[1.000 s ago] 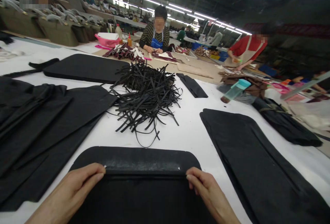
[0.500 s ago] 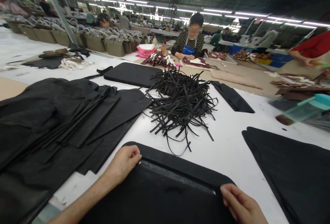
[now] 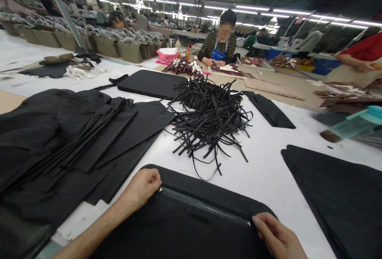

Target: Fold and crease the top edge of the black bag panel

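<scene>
A black padded panel (image 3: 205, 187) with rounded corners lies on the white table right in front of me, with a black fabric sheet (image 3: 185, 231) laid over it. My left hand (image 3: 140, 187) is closed in a pinch on the sheet's far left corner. My right hand (image 3: 276, 237) pinches the far right corner near the bottom edge of view. A thin pale strip runs along the sheet's far edge between both hands.
A heap of black strips (image 3: 209, 115) lies beyond the panel. Stacked black fabric pieces (image 3: 65, 139) fill the left, more black sheets (image 3: 337, 195) the right. Another black panel (image 3: 149, 84) lies farther back. A teal-lidded bottle (image 3: 352, 125) lies at right. People work at the far tables.
The view has swung left and the panel now sits slanted at the bottom. Both hands keep their pinch on the sheet's far corners; in the last half second almost nothing moved.
</scene>
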Demonstrator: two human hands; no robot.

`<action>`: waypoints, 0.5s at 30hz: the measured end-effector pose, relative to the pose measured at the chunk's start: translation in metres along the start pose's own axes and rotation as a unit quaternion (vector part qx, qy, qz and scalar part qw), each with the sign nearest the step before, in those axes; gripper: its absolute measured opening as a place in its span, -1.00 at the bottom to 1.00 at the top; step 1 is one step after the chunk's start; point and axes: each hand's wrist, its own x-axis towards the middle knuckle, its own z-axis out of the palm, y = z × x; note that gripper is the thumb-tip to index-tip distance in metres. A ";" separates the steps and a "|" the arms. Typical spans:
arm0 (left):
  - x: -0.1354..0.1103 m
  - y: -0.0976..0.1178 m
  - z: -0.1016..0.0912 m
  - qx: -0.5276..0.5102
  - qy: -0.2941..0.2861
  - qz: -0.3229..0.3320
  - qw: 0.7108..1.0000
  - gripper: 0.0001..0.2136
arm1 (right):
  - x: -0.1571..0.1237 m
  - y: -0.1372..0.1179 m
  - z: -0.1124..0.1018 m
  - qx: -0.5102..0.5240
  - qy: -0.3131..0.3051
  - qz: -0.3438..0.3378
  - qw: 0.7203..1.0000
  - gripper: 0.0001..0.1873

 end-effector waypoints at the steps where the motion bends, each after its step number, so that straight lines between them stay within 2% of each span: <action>1: 0.000 -0.001 0.001 -0.001 -0.002 -0.004 1.000 -0.86 | 0.000 -0.001 0.000 0.000 0.003 -0.001 1.000 -0.55; 15: 0.001 -0.001 0.004 0.023 0.004 -0.009 1.000 -0.89 | 0.001 0.005 0.005 0.016 0.006 -0.019 1.000 -0.56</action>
